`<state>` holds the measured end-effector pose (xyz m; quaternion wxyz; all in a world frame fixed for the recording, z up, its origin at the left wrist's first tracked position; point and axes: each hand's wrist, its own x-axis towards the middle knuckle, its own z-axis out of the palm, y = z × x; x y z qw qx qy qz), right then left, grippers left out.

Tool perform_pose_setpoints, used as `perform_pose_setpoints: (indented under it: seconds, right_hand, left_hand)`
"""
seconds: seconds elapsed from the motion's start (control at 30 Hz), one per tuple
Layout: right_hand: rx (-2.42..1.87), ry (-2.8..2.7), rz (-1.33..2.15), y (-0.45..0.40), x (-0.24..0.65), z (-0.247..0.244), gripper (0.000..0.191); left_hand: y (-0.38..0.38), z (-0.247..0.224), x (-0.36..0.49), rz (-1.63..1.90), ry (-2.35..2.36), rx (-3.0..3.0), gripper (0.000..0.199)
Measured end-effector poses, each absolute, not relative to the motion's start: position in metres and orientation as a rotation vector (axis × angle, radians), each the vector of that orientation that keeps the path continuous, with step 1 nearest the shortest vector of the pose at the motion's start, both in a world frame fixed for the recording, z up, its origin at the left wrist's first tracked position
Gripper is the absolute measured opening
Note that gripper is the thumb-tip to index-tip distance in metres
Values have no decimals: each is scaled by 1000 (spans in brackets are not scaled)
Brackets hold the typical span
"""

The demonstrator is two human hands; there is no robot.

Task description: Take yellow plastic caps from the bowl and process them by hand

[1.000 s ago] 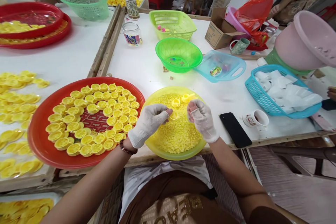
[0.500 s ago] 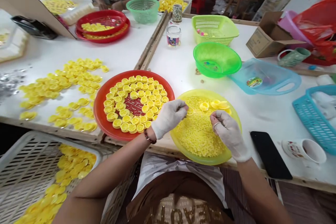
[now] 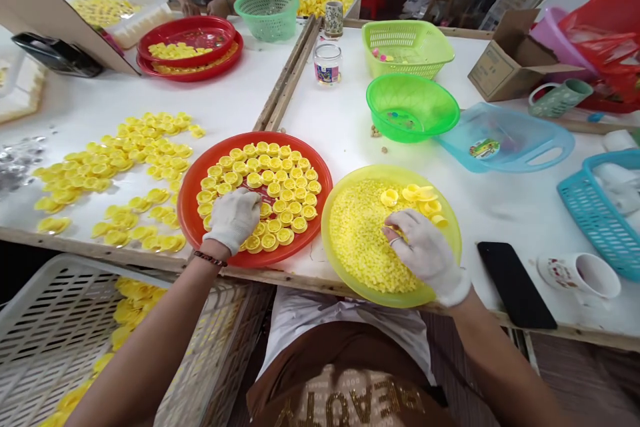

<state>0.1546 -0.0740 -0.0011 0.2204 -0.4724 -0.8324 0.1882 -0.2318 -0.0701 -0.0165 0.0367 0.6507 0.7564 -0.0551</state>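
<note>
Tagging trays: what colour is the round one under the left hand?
The round tray under the left hand is orange-red; best seen in the head view.

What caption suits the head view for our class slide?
Left hand over a red tray of yellow pieces, right hand over a bowl of yellow pellets.

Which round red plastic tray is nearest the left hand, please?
The round red plastic tray under the white-gloved left hand; two other red trays sit stacked farther back.
</note>
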Motion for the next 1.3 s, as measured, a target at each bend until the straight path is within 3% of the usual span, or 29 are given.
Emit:
perform_pose_setpoints:
  seconds: [0.1,0.2,0.3,0.43,0.6,0.73,1.0,1.17,1.3]
  right_hand:
    - [-1331,-2524,294,-80,148,3,21]
    - [-1346,-2607,330,-85,141,1,23]
    - [-1357,-2567,460,-84,135,-5,25]
    - [-1351,-2512,541,-77,135,-10,25]
    - [-1275,-1569,1232,-69,145,-3,34]
    - [-1155,-984,1485,-62,152,6,46]
    - [-882,-863,1409,-41,137,31,46]
    - [-913,-926,1273,-34,115,38,50]
    - [-932,-957,1231,-34,114,34,51]
  left_hand:
    - [-69,-12,-233,-229,2302,1970,35]
    - [-66,1,-223,-176,2280,2030,40]
    - [-58,15,-185,209,2100,2198,41]
    - [-38,22,-100,620,1593,2258,27]
    - [3,9,-15,438,1608,2128,25]
    - [18,3,-1,417,1635,2087,16]
    - [-23,21,-25,697,1393,1793,9]
    - [-46,17,-26,733,1053,1306,29]
    - [-50,14,-28,741,1035,1164,34]
